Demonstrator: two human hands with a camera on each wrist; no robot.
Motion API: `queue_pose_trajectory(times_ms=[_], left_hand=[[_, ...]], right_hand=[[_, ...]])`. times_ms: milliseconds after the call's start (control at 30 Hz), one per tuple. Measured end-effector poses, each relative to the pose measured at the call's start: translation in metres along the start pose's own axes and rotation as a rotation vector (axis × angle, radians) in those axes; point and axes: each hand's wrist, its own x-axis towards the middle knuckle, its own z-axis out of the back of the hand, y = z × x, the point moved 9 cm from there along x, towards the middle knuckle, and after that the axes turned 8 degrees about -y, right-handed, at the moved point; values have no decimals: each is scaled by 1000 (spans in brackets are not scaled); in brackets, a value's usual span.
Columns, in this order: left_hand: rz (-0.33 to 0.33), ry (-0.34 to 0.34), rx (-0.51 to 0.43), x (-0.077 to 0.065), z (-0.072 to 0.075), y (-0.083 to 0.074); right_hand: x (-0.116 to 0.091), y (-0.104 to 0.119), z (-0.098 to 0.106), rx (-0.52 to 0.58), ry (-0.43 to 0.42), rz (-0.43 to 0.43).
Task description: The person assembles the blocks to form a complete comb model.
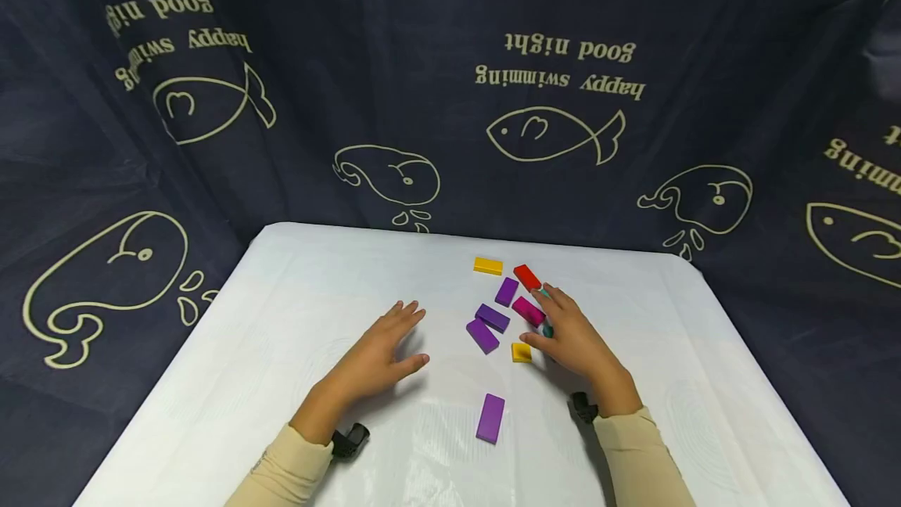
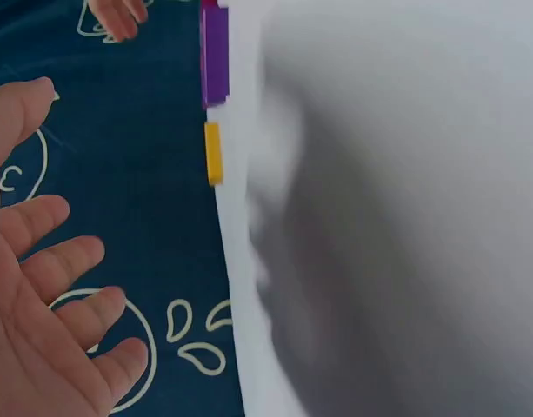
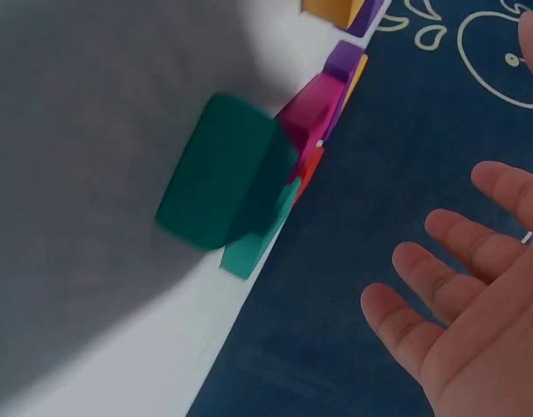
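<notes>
My left hand (image 1: 376,358) hovers over the left half of the white table, fingers spread, holding nothing. On the right, my right hand (image 1: 572,335) is above the blocks with its fingers extended and its palm empty. Beneath it lie green blocks (image 3: 223,174), mostly covered by the hand in the head view. Close to its fingertips are a magenta block (image 1: 528,311), a red block (image 1: 526,278) and a small yellow block (image 1: 522,353). Several purple blocks (image 1: 482,336) lie between the two hands. One purple block (image 1: 490,418) rests apart, nearer the front.
Another yellow block (image 1: 488,266) lies toward the back of the white table (image 1: 338,257). Behind the table hangs a dark blue cloth (image 1: 450,84) printed with whales, fish and lettering. Each wrist wears a black strap (image 1: 349,441).
</notes>
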Motion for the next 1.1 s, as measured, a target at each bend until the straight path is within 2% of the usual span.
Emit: queue_pose_trajectory(times_ms=[67,233,467,767,933,1100], left_hand=[[16,25,-43,-1,-5,-2],[1,68,-123,-3,-16,-14],[-16,156,-170,-6,-37,-29],[-25,244,-371,-9,-58,-56],[-29,277,-372,-12,-70,-64],[-41,304,-392,-15,-78,-68]], right_hand=[[2,3,-1,27,11,-6],[6,13,-4,111,20,16],[12,23,-16,209,74,3],[17,36,-31,279,132,1],[18,37,-39,307,154,0],[20,42,-46,336,166,52]])
